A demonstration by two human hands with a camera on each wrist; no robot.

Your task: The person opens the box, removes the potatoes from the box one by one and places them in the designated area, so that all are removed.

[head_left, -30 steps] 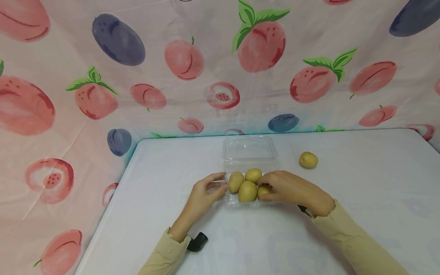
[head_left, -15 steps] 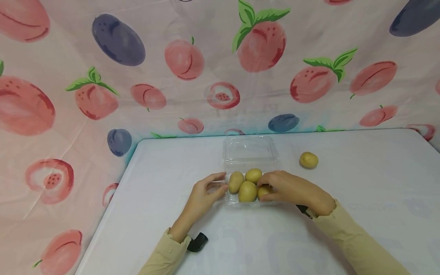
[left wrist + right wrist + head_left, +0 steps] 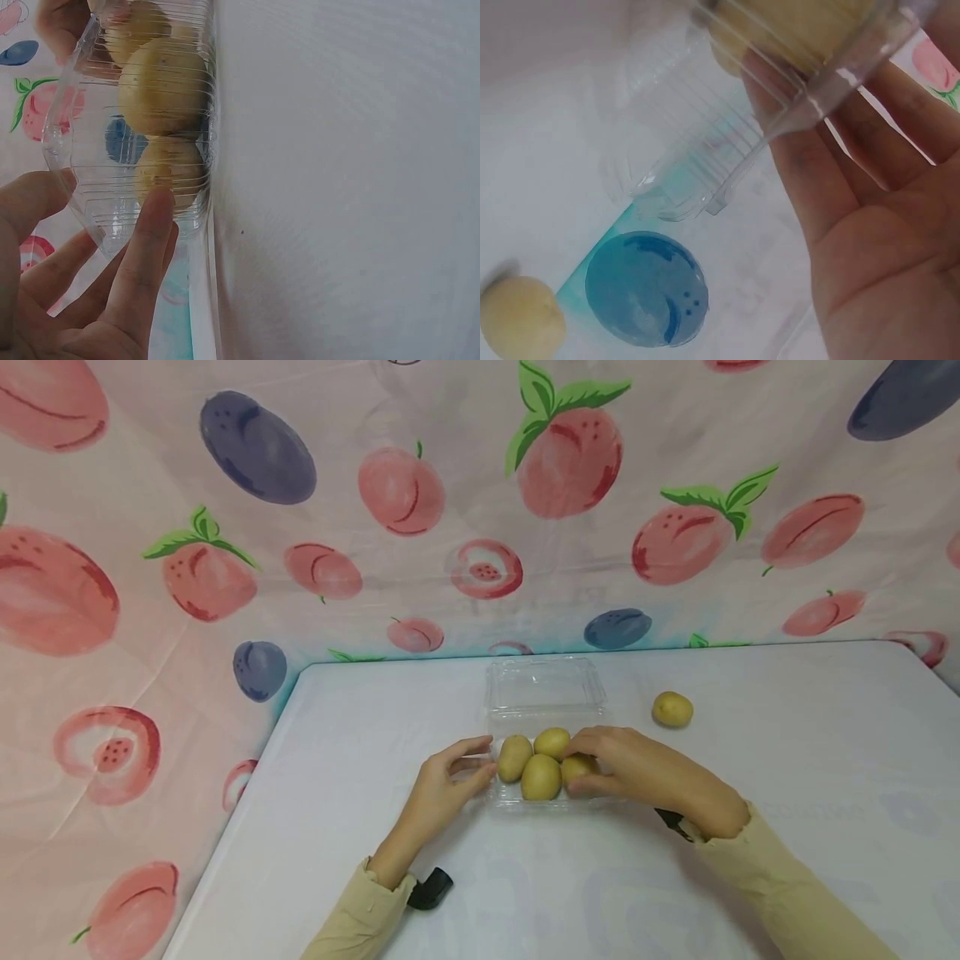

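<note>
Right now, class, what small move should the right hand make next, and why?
Probably lift the right hand clear of the rightmost potato in the container: that potato sits in the clear container beside three other potatoes, while one loose potato lies apart on the table.

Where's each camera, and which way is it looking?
Head: worn there, facing forward and down at a clear box of potatoes; sleeves, left hand and right hand.
Left wrist: worn there, facing the box's side; left hand, part of the right.
Right wrist: worn there, facing the box; right hand.
Head and right wrist share the lone potato.
</note>
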